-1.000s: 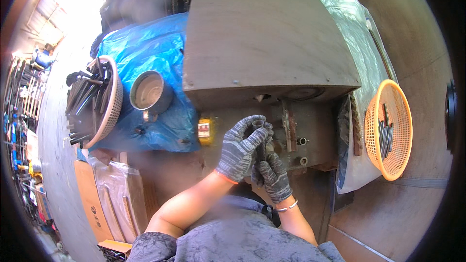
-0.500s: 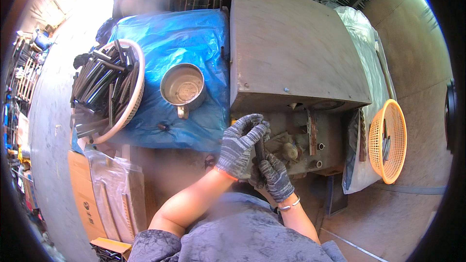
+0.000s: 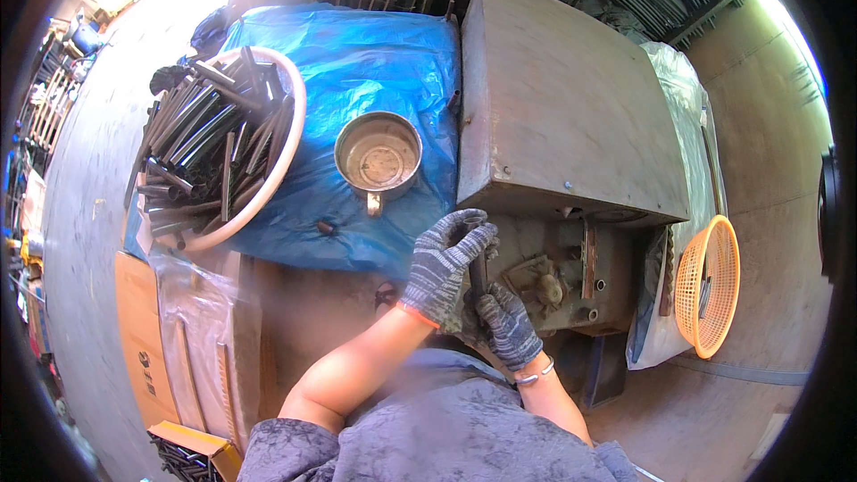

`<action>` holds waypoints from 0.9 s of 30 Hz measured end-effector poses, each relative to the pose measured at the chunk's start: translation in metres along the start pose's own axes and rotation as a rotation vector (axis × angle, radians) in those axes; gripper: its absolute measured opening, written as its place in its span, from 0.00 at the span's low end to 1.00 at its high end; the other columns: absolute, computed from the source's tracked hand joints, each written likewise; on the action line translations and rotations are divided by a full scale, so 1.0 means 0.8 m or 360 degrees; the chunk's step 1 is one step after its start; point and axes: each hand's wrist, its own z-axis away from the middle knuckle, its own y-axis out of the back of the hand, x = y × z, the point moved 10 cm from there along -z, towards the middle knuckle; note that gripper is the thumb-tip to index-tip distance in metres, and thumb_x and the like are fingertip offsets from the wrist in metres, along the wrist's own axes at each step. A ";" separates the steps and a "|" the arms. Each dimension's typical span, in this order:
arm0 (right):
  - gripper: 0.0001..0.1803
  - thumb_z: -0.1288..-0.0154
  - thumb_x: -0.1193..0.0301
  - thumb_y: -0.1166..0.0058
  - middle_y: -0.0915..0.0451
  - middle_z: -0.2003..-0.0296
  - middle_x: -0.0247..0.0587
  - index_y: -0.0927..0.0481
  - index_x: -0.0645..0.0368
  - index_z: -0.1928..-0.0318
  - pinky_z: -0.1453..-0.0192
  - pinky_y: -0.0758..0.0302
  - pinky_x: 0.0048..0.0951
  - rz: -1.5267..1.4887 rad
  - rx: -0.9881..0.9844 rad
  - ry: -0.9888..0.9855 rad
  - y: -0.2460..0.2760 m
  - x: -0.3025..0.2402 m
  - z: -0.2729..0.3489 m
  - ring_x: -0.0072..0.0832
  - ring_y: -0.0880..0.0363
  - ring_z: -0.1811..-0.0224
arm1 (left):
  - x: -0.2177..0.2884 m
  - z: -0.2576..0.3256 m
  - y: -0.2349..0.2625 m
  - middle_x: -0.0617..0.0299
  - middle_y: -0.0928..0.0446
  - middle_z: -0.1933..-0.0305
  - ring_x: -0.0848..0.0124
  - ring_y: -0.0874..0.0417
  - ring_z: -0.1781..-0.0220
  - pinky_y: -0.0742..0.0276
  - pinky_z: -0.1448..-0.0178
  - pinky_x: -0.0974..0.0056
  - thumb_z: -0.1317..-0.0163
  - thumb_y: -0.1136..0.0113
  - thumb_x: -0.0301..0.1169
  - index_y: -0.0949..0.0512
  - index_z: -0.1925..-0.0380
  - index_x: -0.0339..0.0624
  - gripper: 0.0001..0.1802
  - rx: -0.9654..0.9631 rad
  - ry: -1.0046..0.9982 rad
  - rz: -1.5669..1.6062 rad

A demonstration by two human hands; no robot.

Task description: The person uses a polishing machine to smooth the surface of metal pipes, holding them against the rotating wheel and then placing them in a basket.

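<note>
Both my hands wear grey striped knit gloves. A short dark tube stands nearly upright between them. My left hand is wrapped round its upper end, fingers curled at the top. Lower down, my right hand closes on the tube, its thumb along the side. The lower end is hidden by the gloves. Just beyond my hands is a grey metal machine housing with a small cone-shaped tip under its front edge. A dusty lump on a rag lies on the ledge below.
At left, a pale basket is heaped with dark tubes. A metal mug and a small dark piece sit on blue plastic sheeting. An orange basket stands at right; a cardboard box is at lower left.
The view has turned slightly, so the mug, machine housing and tube basket appear further right. Both hands keep almost the same hold on the tube.
</note>
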 end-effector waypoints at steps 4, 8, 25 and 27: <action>0.15 0.32 0.62 0.46 0.23 0.68 0.31 0.25 0.59 0.51 0.67 0.29 0.21 -0.0422 -0.0228 -0.0131 -0.029 0.005 -0.002 0.19 0.28 0.70 | 0.009 0.000 0.007 0.57 0.20 0.60 0.70 0.19 0.62 0.21 0.56 0.67 0.37 0.41 0.27 0.25 0.52 0.32 0.15 -0.0018 -0.0015 0.0012; 0.12 0.35 0.64 0.45 0.26 0.70 0.34 0.25 0.61 0.59 0.66 0.29 0.24 -0.0213 -0.0088 -0.0143 -0.037 -0.003 -0.005 0.23 0.27 0.69 | 0.000 -0.005 0.015 0.56 0.20 0.60 0.70 0.19 0.62 0.21 0.56 0.66 0.37 0.41 0.28 0.25 0.52 0.33 0.15 -0.0035 0.0088 0.0194; 0.20 0.38 0.65 0.43 0.22 0.54 0.52 0.25 0.61 0.48 0.48 0.27 0.37 0.1841 -0.0641 0.0572 -0.167 -0.005 -0.092 0.47 0.23 0.53 | 0.059 0.079 0.216 0.67 0.27 0.73 0.79 0.28 0.75 0.31 0.73 0.74 0.33 0.45 0.41 0.24 0.61 0.42 0.13 0.0479 -0.0084 0.0077; 0.21 0.39 0.65 0.43 0.23 0.53 0.53 0.26 0.60 0.47 0.48 0.27 0.39 0.2016 -0.0553 0.0869 -0.200 0.001 -0.118 0.48 0.24 0.52 | 0.057 0.104 0.257 0.66 0.26 0.71 0.78 0.26 0.74 0.28 0.72 0.73 0.34 0.43 0.40 0.25 0.60 0.41 0.13 0.0603 0.0023 0.0199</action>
